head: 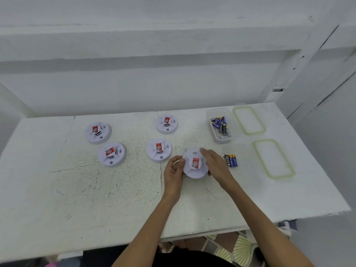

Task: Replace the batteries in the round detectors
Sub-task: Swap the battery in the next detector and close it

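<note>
One detector sits between the fingers — left hand pinches its rim, right hand wraps the other side | twist against a steady grip (likely opening it) | loose batteries just past right fingers

Both bare forearms enter from the lower edge and converge above the tabletop, right of centre. The left grip is at the left side of a round detector, fingers curled, thumb and fingertips pinching the rim. The right grip covers the right side, fingers reaching along the far rim. Its thumb is hidden, but it appears to clasp the housing.
</note>
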Available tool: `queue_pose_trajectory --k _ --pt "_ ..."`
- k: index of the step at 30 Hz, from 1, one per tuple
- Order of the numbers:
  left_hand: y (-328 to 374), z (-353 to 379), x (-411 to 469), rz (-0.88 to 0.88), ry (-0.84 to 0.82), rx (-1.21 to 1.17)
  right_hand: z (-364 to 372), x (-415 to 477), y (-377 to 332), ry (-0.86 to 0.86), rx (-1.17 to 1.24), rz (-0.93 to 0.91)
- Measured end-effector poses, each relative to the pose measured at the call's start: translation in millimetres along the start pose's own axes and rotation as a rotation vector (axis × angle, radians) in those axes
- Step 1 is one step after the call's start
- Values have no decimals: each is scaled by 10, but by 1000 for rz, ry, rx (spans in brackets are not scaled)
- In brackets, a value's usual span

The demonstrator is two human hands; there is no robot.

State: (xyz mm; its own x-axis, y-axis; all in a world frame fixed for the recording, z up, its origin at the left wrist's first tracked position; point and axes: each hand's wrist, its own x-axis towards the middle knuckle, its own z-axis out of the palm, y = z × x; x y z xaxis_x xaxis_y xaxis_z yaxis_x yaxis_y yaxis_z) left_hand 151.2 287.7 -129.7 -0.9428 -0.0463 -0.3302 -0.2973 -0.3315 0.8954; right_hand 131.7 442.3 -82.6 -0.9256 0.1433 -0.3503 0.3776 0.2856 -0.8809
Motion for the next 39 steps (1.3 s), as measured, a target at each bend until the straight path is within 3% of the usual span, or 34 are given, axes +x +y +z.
queue_pose_trajectory --k 4,12,20,39 --pt "9 -4 -20 30 -40 6 27 32 46 -75 -33 9" --pt "14 -54 25 75 -92 87 169 -19 54 -37 448 44" --pt "-22 -32 105 76 -134 73 303 13 249 -16 450 -59" --pt "-35 -3 136 39 -85 19 340 82 402 -1 507 -59"
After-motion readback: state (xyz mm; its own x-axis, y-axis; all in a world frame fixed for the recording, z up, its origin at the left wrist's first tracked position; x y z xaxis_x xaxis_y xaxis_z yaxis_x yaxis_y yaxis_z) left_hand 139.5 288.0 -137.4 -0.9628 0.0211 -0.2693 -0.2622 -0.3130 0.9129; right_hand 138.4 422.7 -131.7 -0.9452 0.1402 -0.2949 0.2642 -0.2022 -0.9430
